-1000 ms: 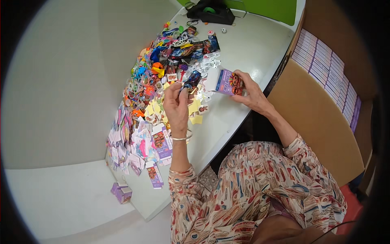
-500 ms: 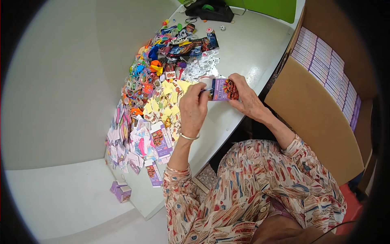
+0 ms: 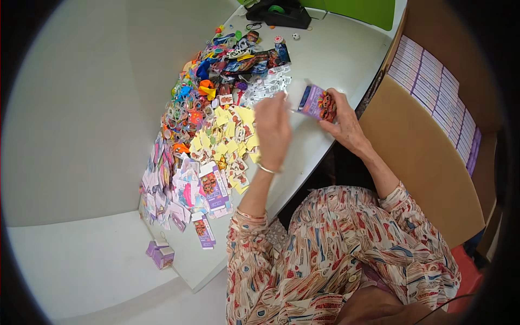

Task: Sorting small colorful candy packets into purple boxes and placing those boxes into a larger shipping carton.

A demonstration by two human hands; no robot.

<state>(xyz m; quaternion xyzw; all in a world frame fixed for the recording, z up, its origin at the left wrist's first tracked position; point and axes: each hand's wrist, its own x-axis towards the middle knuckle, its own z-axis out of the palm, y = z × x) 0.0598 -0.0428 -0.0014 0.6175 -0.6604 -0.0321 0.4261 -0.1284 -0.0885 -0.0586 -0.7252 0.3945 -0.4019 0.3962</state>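
Over the right part of the white table, my right hand (image 3: 345,123) grips a small purple printed carton (image 3: 318,103) by its right end. The carton is tilted, and a flap stands out at its far left corner. My left hand (image 3: 272,130), smeared by motion, hovers just left of it, apart from the carton. Whether its fingers hold anything is not visible. Below and left of that hand lie many yellow and white paper cards (image 3: 225,135). Small silvery-white packets (image 3: 268,86) spread beyond it.
Colourful small toys (image 3: 187,103) heap along the wall. Flattened purple cartons (image 3: 214,187) lie on printed slips nearer me. A folded purple box (image 3: 161,255) sits at the lower left. A black tape dispenser (image 3: 284,13) stands at the back. Right, a big cardboard box (image 3: 422,157) holds rows of cartons.
My right hand has carried the carton to the right and tilted it. The left hand has come off the carton's left end and moved slightly right.
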